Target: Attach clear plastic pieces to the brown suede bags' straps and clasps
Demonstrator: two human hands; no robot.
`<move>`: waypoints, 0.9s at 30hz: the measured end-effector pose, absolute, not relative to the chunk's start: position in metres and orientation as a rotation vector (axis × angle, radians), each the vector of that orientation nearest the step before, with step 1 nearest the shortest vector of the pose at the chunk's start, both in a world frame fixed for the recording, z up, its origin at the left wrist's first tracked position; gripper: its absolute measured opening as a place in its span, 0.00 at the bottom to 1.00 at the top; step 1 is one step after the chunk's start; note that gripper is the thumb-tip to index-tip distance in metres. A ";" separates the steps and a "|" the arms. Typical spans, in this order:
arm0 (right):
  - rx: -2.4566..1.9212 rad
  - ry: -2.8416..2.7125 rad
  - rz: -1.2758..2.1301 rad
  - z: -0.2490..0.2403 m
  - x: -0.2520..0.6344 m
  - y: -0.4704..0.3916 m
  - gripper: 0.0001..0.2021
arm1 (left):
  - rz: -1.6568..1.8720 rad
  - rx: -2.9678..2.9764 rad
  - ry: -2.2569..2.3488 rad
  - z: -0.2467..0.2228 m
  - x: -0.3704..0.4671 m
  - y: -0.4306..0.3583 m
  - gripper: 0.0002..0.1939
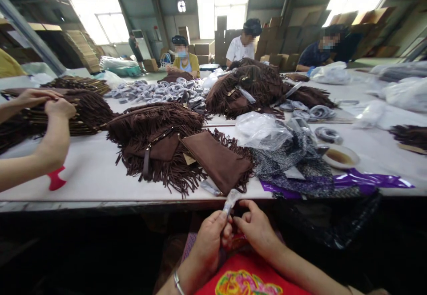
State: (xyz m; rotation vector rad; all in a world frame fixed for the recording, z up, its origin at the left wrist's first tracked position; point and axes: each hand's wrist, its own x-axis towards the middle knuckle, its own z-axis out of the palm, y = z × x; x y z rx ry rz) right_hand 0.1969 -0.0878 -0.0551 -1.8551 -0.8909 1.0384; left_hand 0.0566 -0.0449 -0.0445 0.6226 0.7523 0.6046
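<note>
Between my two hands, just below the table's front edge, is a small plastic-wrapped strip (231, 200). My left hand (213, 232) pinches its lower end between thumb and fingers. Close beside it on the right, my right hand (255, 226) has its index finger curled toward the strip and its thumb near the lower end; whether it grips anything is hidden. A flat brown pouch (218, 159) lies just beyond on the table, with its lower corner near the strip. Left of the pouch is a heap of brown fringed bags (156, 139) with a tag and a dark strap.
On the white table (96, 170) are grey wrapped coils (160, 91), another fringed pile (247, 86), clear plastic (262, 130), black-and-white fabric (287, 157) and a bowl (340, 156). Another person's hands (60, 103) are at the left, above a red piece (56, 178). People sit across the table.
</note>
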 end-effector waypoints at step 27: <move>-1.226 -0.472 1.595 -0.039 0.188 -0.068 0.18 | 0.447 -0.069 0.380 -0.049 0.055 -0.039 0.13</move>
